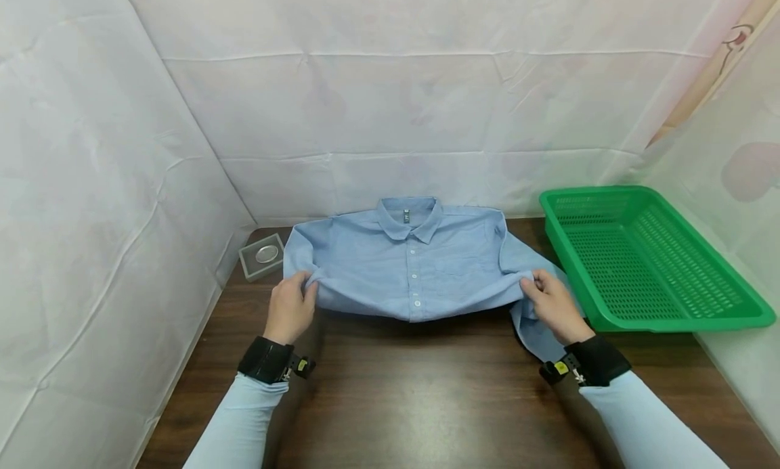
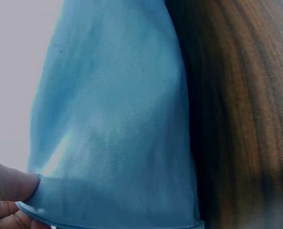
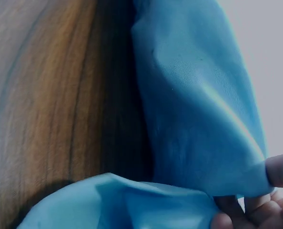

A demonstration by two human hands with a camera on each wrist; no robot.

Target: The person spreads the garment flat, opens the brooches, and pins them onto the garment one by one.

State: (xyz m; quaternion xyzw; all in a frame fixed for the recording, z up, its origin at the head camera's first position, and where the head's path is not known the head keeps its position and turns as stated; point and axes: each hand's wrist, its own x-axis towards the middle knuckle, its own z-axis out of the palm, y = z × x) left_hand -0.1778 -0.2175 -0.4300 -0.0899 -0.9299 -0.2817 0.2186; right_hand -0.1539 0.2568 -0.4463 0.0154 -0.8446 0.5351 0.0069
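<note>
A light blue button-up shirt (image 1: 365, 259) lies front side up on the dark wooden table, its collar toward the back wall. At the shirt's near left edge, my left hand (image 1: 291, 308) pinches the cloth between thumb and fingers; the left wrist view shows the thumb (image 2: 17, 185) on top of the fabric. My right hand (image 1: 554, 306) pinches the near right edge, seen also in the right wrist view with its thumb (image 3: 280, 170) over the cloth. The fabric between both hands is lifted and sags. One sleeve (image 1: 536, 337) hangs out beneath the right hand.
A green perforated plastic basket (image 1: 585, 279) stands right of the shirt, close to the right hand. At the back left sits a small grey tray (image 1: 258, 269) holding a round silvery disc (image 1: 266, 254). White sheeting (image 1: 414, 103) encloses the table at the back and sides.
</note>
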